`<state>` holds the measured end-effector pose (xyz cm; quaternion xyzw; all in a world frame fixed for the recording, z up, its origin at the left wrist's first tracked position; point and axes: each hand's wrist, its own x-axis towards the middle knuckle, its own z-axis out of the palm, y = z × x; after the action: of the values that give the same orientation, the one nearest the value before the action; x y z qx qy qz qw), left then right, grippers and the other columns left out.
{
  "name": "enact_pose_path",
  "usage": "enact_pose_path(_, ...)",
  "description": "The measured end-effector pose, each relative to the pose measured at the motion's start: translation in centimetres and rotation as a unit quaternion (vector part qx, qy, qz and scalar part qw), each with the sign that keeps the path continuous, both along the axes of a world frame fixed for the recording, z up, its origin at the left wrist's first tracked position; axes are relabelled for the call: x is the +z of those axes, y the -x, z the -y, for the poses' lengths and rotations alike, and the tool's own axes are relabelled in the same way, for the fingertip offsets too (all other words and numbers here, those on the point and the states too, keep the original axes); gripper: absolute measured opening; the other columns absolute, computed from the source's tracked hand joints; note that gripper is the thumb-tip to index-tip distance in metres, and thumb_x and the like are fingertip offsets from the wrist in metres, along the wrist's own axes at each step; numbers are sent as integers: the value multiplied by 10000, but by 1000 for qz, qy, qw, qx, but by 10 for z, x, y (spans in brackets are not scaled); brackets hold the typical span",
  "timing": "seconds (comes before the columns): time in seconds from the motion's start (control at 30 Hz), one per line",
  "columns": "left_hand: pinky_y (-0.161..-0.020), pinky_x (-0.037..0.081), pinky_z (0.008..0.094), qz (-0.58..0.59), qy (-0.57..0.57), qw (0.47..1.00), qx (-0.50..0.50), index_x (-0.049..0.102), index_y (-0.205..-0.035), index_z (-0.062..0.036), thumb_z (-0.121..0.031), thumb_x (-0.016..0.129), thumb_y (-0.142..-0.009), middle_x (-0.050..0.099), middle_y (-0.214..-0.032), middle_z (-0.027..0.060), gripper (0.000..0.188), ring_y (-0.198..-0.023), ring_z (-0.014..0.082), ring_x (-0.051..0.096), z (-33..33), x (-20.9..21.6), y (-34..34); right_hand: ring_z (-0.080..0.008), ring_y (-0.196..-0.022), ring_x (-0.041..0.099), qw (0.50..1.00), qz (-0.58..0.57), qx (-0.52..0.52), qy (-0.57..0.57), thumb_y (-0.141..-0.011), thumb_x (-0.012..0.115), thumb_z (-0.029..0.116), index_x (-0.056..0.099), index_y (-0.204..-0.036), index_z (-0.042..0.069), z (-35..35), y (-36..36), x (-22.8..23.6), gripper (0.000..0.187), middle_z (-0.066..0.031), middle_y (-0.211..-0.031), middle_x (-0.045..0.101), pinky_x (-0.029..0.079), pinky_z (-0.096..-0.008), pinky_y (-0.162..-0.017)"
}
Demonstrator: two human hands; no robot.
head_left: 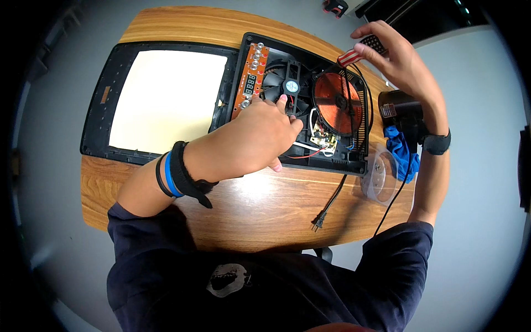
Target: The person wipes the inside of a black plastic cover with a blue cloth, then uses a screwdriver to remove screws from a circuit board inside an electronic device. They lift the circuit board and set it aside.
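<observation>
An opened induction cooker base (360, 164) lies on the table, its inside facing up. My left hand (264, 133) reaches over its lower left part, fingers apart and bent down beside the black fan (272, 78) and the orange control board (255, 69). Some fingertips are hidden, and I see nothing held. Above the far right corner, my right hand (391, 55) is closed around a screwdriver (349, 57) with a red-and-white striped, star-patterned handle. Its tip is hard to make out. Below that hand is the round copper coil (332, 102).
The cooker's black-framed top panel (166, 99) lies to the left. A power plug (318, 220) rests near the table's front edge. On the right are a clear plastic container (378, 180), a blue cloth (399, 152) and a black cylindrical object (397, 105). A cable runs beneath my right arm.
</observation>
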<state>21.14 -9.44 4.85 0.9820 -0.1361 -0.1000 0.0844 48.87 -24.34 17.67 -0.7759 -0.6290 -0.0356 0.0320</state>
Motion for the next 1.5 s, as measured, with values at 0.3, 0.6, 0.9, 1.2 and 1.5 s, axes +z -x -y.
enact_pose_path(0.3,-1245,583,582,41,-3,999,-3,614,-1586,57,-556,928,-902,578,-1639,507,970,-1408,530,760,0,-7,4,-260,-1350,775,989,-89,116,37,-1143,837,284,772,-1399,80,7,-23,13,334,-107,-1365,772,653,-443,-1092)
enact_pose_path(0.6,-1248,577,585,16,-2,1000,12,611,-1584,63,-529,936,-907,582,-1642,501,956,-1448,521,737,3,-2,3,-254,-1294,797,991,31,-119,49,-1182,765,360,764,-1455,102,22,-15,4,376,-130,-1439,785,681,-465,-1066)
enact_pose_path(0.9,-1253,570,607,14,-1,1000,12,613,-1577,62,-504,945,-898,567,-1645,512,944,-1459,526,728,3,-4,3,-295,-1301,812,997,-45,-67,-6,-1179,774,377,783,-1398,71,13,-8,2,376,-128,-1390,786,683,-419,-1031)
enact_pose_path(1.2,-1266,563,602,62,7,998,4,614,-1569,67,-479,958,-889,566,-1625,533,937,-1415,577,738,1,-14,6,-247,-992,881,966,-85,235,-67,-1198,736,412,765,-1400,63,4,-19,3,405,-88,-961,819,717,-408,-899)
enact_pose_path(1.5,-1269,561,602,70,-4,997,4,606,-1586,70,-476,944,-907,565,-1628,532,935,-1430,563,734,2,-16,6,-215,-1128,817,999,-43,14,-1,-1172,794,320,770,-1418,79,12,-14,3,345,-119,-1262,805,684,-387,-912)
